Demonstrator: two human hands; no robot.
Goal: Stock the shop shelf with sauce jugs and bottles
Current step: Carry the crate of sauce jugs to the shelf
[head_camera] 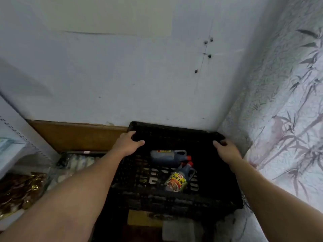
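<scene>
A black slatted plastic crate stands low in the corner against the pale wall. My left hand grips its far rim at the left corner. My right hand grips the far rim at the right corner. Two dark sauce jugs with red caps lie on their sides inside. One jug lies at the back, label mostly turned away. The other jug lies nearer me, its yellow-green label facing up.
A white shelf unit stands at the left, holding gold-wrapped packets and clear packaged goods. A brown wooden panel runs along the wall base. A bamboo-print curtain hangs at the right. A cardboard box sits below the crate.
</scene>
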